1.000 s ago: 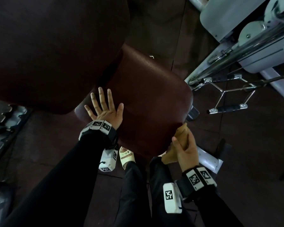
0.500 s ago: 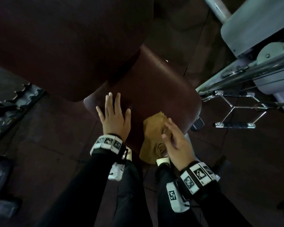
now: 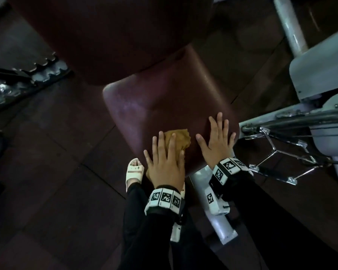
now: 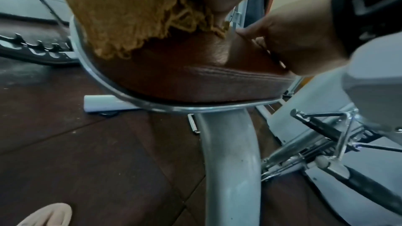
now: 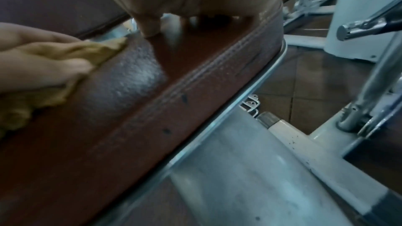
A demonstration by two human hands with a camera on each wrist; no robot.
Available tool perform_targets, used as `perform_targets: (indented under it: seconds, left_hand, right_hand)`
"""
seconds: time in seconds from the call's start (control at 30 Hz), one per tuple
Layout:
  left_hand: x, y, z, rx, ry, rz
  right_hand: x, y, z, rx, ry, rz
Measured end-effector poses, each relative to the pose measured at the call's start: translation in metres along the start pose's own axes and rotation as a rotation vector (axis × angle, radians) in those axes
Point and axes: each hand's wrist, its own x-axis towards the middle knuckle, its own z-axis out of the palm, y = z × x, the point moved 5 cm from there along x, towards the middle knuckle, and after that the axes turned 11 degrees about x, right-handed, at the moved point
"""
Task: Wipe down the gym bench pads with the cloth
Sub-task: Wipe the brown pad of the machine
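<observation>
I see the brown seat pad [image 3: 164,106] below the bigger back pad [image 3: 109,36], with nothing lying on this surface but the cloth. My left hand [image 3: 165,162] lies flat, fingers straight, pressing the yellow cloth [image 3: 180,139] onto the pad's near edge, presumably to wipe. My right hand [image 3: 216,141] is spread bare beside it, likely for bracing.
</observation>
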Motion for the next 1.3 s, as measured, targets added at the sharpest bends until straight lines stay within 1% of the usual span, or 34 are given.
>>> perform_targets:
  seconds: [0.07,0.1,0.2,0.27,0.37,0.43,0.5,0.6,0.67,0.77,0.83,0.9,0.97,1.03,1.13,1.2,1.3]
  left_hand:
    - [-0.005,-0.013,0.002,-0.068,0.079,-0.052]
    - [-0.009,-0.021,0.002,-0.121,0.119,-0.113]
    - [-0.022,-0.047,0.006,-0.386,0.205,-0.380]
    - [-0.031,-0.053,0.015,-0.578,0.218,-0.540]
    - [-0.049,-0.051,0.033,-0.755,0.174,-0.765]
    - [-0.058,-0.049,0.042,-0.828,0.157,-0.845]
    - [-0.057,-0.049,0.042,-0.826,0.161,-0.835]
    - [-0.034,-0.062,0.032,-0.833,0.191,-0.818]
    - [-0.006,-0.077,0.020,-0.810,0.208,-0.772]
    - [0.051,-0.106,-0.001,-0.720,0.162,-0.678]
    - [0.084,-0.120,-0.010,-0.706,0.117,-0.669]
    - [0.100,-0.127,-0.015,-0.734,0.109,-0.677]
    - [0.098,-0.126,-0.015,-0.767,0.128,-0.677]
    - [0.080,-0.120,-0.009,-0.789,0.136,-0.670]
    - [0.040,-0.104,0.007,-0.818,0.102,-0.692]
    - [0.022,-0.095,0.013,-0.836,0.077,-0.677]
    - [0.032,-0.097,0.008,-0.825,0.065,-0.646]
  right_hand:
    - [0.000,0.003,0.004,-0.050,-0.011,-0.001]
    - [0.001,0.004,0.005,-0.067,-0.013,-0.003]
    - [0.003,0.007,0.009,-0.068,-0.020,-0.016]
    - [0.004,0.008,0.010,-0.065,-0.009,-0.034]
    - [0.005,0.009,0.011,-0.077,0.021,-0.042]
    - [0.005,0.008,0.012,-0.087,0.018,-0.033]
    - [0.005,0.007,0.012,-0.094,0.009,-0.026]
    - [0.005,0.005,0.011,-0.100,0.008,-0.012]
    - [0.004,0.005,0.011,-0.102,-0.001,0.000]
    - [0.005,0.006,0.012,-0.091,-0.007,0.003]
    - [0.006,0.008,0.013,-0.080,-0.008,0.007]
    - [0.006,0.009,0.014,-0.074,-0.010,0.002]
    - [0.006,0.010,0.015,-0.070,-0.010,-0.001]
    - [0.006,0.011,0.016,-0.071,-0.010,-0.005]
    - [0.007,0.013,0.018,-0.071,-0.005,0.004]
    - [0.006,0.013,0.019,-0.072,-0.008,0.009]
    - [0.006,0.014,0.019,-0.066,-0.005,0.014]
